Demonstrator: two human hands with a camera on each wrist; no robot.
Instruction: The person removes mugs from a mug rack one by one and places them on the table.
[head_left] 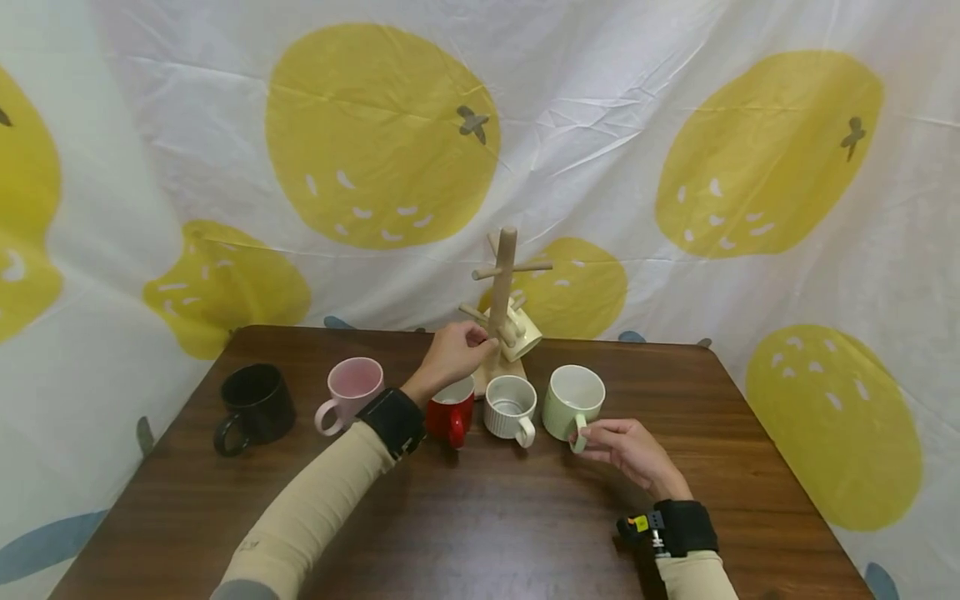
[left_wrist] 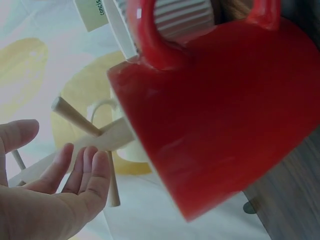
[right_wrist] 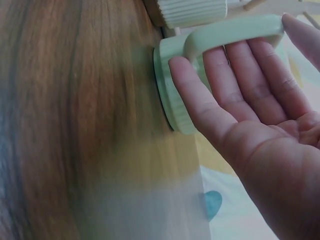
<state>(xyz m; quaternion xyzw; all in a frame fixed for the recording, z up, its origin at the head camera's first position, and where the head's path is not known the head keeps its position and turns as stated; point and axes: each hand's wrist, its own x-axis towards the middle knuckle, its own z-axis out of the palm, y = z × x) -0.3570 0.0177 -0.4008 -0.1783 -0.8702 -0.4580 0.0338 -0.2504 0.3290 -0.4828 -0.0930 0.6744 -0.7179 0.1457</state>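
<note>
On the wooden mug tree (head_left: 504,287) hangs a cream mug (head_left: 522,335), on a lower peg. My left hand (head_left: 456,357) is beside the tree's post, fingers loosely bent, holding nothing; in the left wrist view the hand (left_wrist: 60,192) has space between thumb and fingers. Below that wrist is a red mug (left_wrist: 225,115), partly hidden by the arm in the head view. My right hand (head_left: 628,452) grips the handle of a light green mug (head_left: 564,412), which stands upright on the table. In the right wrist view, fingers pass behind the handle (right_wrist: 235,32) and the thumb touches its end.
A white ribbed mug (head_left: 510,408) stands between the red and green mugs. Further left are a pink mug (head_left: 356,387) and a black mug (head_left: 258,404). The dark wooden table (head_left: 480,517) ends at a fruit-patterned curtain (head_left: 585,167).
</note>
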